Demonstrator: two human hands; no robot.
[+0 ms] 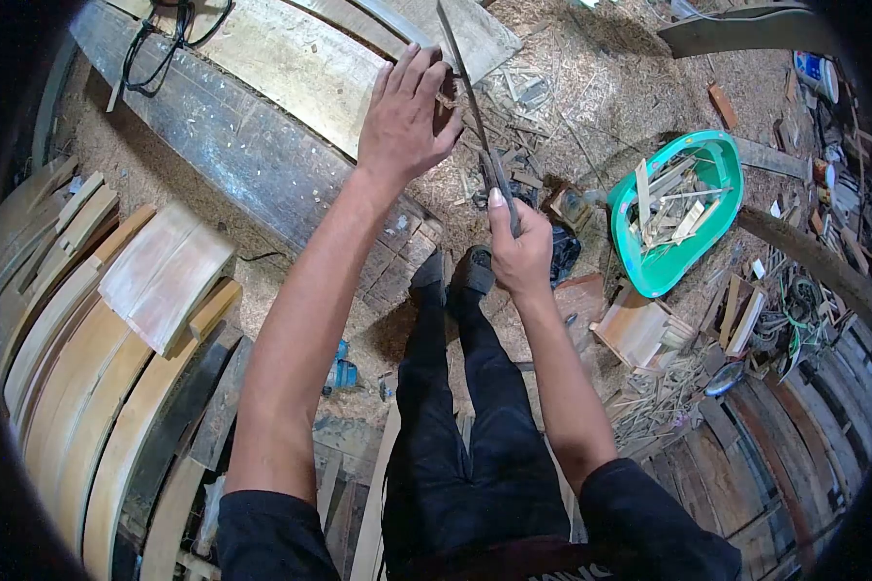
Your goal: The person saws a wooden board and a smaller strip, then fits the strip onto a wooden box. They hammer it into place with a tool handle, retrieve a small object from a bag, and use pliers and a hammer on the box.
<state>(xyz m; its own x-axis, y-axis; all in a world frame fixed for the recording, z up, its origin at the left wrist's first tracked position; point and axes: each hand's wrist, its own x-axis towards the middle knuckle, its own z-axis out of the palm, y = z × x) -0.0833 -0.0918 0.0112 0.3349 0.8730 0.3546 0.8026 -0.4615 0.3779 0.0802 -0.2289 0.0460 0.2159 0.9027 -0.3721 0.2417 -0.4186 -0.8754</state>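
My right hand (pixel 519 250) grips the handle of a long thin blade (pixel 462 82) that points up and away from me, thumb laid along the handle. My left hand (pixel 404 116) lies flat, fingers together, on the end of a pale curved wooden plank (pixel 291 73) resting on a dark workbench beam (pixel 233 145). The blade runs just right of my left fingertips; whether it touches the plank is unclear. My dark trousers and shoes (pixel 455 276) show below.
A green plastic basin (pixel 722 160) with wood offcuts sits on the floor at right. Stacked curved planks (pixel 97 368) lie at left. Sawdust, scraps and shavings cover the floor (pixel 572 87). A black cable (pixel 160 48) lies on the bench.
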